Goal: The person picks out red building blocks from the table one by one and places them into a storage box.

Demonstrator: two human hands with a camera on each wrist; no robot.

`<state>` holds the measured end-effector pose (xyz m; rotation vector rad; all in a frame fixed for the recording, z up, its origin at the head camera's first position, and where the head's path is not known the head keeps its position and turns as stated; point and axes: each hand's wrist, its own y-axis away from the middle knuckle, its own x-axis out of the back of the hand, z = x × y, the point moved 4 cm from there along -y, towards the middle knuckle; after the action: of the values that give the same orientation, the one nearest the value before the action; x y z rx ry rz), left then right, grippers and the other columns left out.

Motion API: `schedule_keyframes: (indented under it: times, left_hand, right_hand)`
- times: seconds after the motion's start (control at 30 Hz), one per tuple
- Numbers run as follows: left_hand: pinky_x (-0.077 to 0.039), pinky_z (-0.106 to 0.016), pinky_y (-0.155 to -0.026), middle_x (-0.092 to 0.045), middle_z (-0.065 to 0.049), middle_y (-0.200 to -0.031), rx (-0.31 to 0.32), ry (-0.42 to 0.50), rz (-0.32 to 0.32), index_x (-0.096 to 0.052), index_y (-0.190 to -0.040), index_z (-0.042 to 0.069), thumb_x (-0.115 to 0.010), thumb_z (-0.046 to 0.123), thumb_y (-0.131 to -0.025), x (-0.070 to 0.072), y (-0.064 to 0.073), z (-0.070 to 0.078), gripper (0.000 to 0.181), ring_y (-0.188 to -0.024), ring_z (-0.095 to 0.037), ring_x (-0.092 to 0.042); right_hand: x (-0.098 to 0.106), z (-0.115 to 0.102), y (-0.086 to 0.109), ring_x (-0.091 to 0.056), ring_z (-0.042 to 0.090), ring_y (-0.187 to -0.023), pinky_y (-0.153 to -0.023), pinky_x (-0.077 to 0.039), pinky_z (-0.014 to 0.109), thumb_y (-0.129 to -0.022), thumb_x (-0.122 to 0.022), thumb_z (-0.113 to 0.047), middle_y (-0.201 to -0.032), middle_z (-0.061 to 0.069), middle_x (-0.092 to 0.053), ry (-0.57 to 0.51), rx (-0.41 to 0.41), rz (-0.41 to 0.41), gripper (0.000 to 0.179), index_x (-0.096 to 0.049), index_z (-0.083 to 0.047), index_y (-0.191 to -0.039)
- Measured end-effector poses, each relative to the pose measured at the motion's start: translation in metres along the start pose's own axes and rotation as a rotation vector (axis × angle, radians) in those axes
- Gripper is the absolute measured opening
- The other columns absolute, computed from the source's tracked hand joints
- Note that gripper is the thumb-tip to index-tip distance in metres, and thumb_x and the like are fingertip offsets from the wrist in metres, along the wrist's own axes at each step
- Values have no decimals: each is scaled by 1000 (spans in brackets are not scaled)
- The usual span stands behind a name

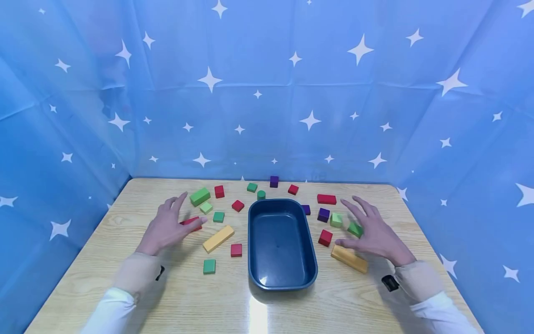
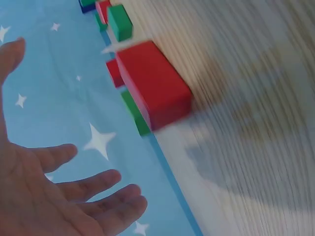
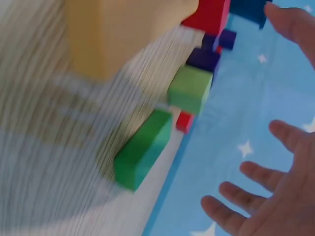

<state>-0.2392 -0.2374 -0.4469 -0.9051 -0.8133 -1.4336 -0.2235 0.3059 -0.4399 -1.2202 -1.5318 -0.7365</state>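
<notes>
My left hand (image 1: 167,226) hovers over the left side of the table, fingers spread and holding nothing. A long red block (image 2: 155,86) lies under it, partly covered by the thumb in the head view. My right hand (image 1: 375,232) hangs over the right side, fingers also spread and nothing in its grasp. Nearest to it are a dark green block (image 3: 143,150), a light green cube (image 3: 191,88) and a long yellow block (image 1: 349,259). Between the hands stands a dark blue tray (image 1: 312,273), its inside bare.
Left of the tray lie a yellow block (image 1: 219,239), a green square block (image 1: 209,266) and a red one (image 1: 236,250). Several more blocks, including a purple cube (image 1: 274,181), spread along the back. A starry blue curtain (image 1: 267,116) encloses the table's (image 1: 200,306) back and sides.
</notes>
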Motion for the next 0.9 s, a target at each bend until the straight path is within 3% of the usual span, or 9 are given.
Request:
schedule_keyframes:
  times: [0.4, 0.63, 0.8, 0.9]
  left_hand:
    - [-50, -66, -99, -34, -29, -158, -66, 106, -50, -30, -161, 16, -63, 75, -85, -17, -8, 39, 101, -135, -49, -43]
    - [-43, -66, -110, -31, -28, -162, -70, 185, -97, -32, -160, 9, -65, 68, -88, -29, -11, 62, 99, -142, -50, -42]
    - [-52, -56, -104, -48, -21, -153, -68, 289, -112, -39, -156, 8, -69, 59, -90, -41, -13, 79, 88, -128, -41, -57]
    - [-55, -51, -99, -57, -20, -144, -85, 355, -104, -46, -152, 8, -72, 51, -91, -47, -14, 88, 79, -118, -35, -62]
  right_hand:
    - [-11, -33, -4, -39, 40, -138, -101, -48, 68, -76, -88, -39, -155, 14, -40, -70, 93, -11, 94, -41, -20, -156]
    - [-18, -47, -6, -48, 37, -131, -101, -51, 62, -78, -87, -29, -147, 12, -49, -91, 111, -37, 81, -51, -11, -148]
    - [-26, -53, -6, -54, 35, -127, -101, -53, 58, -78, -87, -26, -142, 10, -55, -77, 97, -68, 75, -55, -13, -145]
    - [-29, -56, -6, -55, 41, -129, -102, -52, 61, -79, -86, -24, -143, 15, -56, -59, 100, -74, 70, -57, -12, -142]
